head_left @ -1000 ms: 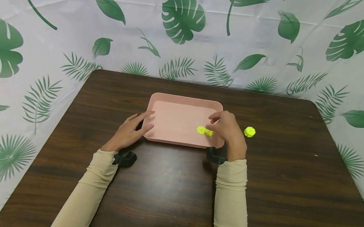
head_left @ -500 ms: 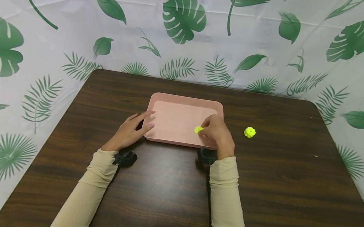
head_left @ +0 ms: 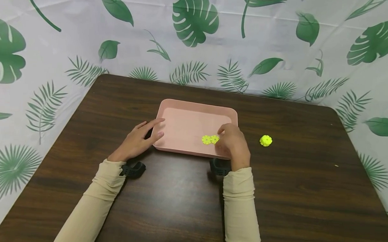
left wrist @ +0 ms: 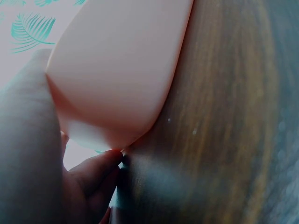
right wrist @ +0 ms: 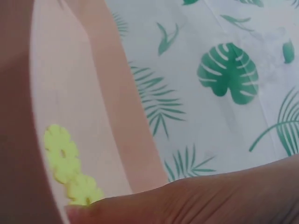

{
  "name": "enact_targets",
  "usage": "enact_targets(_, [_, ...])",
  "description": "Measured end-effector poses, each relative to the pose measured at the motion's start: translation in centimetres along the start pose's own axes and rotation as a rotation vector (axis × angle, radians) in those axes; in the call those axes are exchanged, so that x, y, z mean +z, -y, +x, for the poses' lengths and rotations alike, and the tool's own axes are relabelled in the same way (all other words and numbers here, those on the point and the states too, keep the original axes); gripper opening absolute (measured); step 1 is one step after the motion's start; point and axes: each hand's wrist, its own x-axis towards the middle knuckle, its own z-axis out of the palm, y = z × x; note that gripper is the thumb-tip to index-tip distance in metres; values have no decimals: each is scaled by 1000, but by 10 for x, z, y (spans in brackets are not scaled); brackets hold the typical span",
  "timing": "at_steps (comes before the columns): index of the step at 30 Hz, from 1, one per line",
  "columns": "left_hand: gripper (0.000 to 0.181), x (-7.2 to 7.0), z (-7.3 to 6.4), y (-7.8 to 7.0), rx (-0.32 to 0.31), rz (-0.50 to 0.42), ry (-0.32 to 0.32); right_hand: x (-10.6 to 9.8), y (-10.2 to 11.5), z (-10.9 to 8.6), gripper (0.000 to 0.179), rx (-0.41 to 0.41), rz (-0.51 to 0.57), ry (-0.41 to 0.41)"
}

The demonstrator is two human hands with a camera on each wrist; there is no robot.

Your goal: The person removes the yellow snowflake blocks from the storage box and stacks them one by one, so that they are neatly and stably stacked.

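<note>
In the pink tray (head_left: 184, 117), two yellow flower-shaped discs (head_left: 206, 139) lie side by side, joined or overlapping at their edges. My right hand (head_left: 235, 145) reaches over the tray's right end with fingers curled, pinching at the right-hand disc (right wrist: 84, 189). The right wrist view shows the thumb covering that disc's lower edge; the other fingertips are hidden. At the tray's left end rests my left hand (head_left: 137, 140), its fingers spread and straight, fingertips over the rim. From the left wrist, the fingers (left wrist: 96, 170) touch the tray's corner.
More yellow discs form a small pile (head_left: 265, 140) on the dark wooden table (head_left: 178, 198), right of the tray. A tiny pale scrap (head_left: 336, 165) lies farther right. Behind the table hangs a leaf-patterned cloth (head_left: 196, 53).
The right hand has moved left and a little down into the tray. Both discs have shifted left with it. The left hand, the tray and the pile have stayed put.
</note>
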Motion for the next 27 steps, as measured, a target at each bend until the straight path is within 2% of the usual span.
enact_targets(5, [63,-1,0,-1,12,5,2,7,5,3,36,-57,14,23])
enact_targets(12, [62,-1,0,-2,6,7,-1,15,12,7,35,-131,20,63])
enact_targets(21, [62,0,1,-1,9,21,-2,20,3,15,29,-270,48,44])
enact_targets(27, [62,0,1,-2,12,15,-4,24,1,19,31,-319,61,12])
